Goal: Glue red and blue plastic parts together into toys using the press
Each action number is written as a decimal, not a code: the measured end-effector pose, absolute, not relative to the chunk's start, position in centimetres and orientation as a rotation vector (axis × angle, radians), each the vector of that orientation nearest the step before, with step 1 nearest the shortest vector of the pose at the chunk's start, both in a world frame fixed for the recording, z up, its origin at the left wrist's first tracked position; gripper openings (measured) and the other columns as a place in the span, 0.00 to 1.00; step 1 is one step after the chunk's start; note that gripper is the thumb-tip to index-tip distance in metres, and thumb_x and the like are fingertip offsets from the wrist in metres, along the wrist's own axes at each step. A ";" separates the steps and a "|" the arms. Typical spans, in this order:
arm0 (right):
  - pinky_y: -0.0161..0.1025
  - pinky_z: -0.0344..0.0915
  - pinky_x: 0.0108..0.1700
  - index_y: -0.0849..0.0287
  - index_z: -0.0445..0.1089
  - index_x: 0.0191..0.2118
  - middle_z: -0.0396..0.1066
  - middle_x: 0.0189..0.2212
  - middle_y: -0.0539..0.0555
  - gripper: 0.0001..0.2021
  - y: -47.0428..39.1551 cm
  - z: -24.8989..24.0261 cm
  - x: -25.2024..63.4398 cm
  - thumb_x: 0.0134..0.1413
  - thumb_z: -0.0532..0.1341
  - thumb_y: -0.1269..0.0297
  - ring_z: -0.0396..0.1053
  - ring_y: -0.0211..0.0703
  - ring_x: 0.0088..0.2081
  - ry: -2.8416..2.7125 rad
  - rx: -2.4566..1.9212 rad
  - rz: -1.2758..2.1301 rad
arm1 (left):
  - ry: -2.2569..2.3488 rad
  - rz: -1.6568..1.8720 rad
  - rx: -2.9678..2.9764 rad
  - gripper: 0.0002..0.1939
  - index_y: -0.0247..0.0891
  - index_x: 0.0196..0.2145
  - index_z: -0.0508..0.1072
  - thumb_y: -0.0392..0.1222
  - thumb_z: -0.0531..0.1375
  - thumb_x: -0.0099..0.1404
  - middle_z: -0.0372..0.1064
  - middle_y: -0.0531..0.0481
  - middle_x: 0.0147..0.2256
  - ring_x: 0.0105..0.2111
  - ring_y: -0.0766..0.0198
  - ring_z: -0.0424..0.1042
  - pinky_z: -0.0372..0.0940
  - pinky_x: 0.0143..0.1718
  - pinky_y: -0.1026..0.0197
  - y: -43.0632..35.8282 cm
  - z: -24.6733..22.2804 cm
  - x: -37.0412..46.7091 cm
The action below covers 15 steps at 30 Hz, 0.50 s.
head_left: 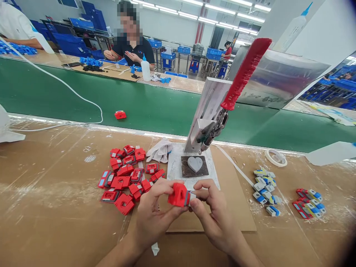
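Note:
Both of my hands meet at the front of the bench around one red plastic part [178, 194]. My left hand [154, 215] grips its red body from the left. My right hand [213, 211] pinches a small grey-white piece [192, 196] at the part's right end. Just beyond my fingers stands a hand press [207, 111] with a long red lever [246, 72] raised, on a white base plate [174, 163]. A grey heart-shaped block [195, 163] lies on the dark pad under the press tip. A heap of several similar red parts [126, 178] lies to my left.
Small blue-white pieces [265, 190] and red-blue ones [308, 204] lie at right, with a tape roll [276, 157]. A white glove [160, 150] lies by the press. One red part [120, 115] rides the green conveyor [69, 96]. A seated person [130, 44] works opposite.

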State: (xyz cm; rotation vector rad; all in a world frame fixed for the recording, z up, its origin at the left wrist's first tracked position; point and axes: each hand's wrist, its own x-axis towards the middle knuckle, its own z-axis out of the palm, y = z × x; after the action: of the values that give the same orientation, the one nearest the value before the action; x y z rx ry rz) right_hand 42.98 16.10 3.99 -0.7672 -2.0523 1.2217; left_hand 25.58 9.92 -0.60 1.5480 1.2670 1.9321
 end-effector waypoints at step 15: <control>0.32 0.53 0.24 0.57 0.65 0.35 0.60 0.22 0.45 0.13 19.4 5.4 43.9 0.69 0.57 0.55 0.57 0.34 0.23 -1.726 -0.921 0.966 | 1.207 1.718 1.269 0.16 0.41 0.43 0.68 0.36 0.69 0.60 0.73 0.51 0.36 0.35 0.66 0.74 0.71 0.36 0.64 13.6 0.8 24.0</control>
State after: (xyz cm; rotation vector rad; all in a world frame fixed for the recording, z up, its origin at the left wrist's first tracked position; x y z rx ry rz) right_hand 43.91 19.38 5.41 -0.9206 -1.7263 0.9659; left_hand 23.95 13.59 0.78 1.2692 1.2071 1.7179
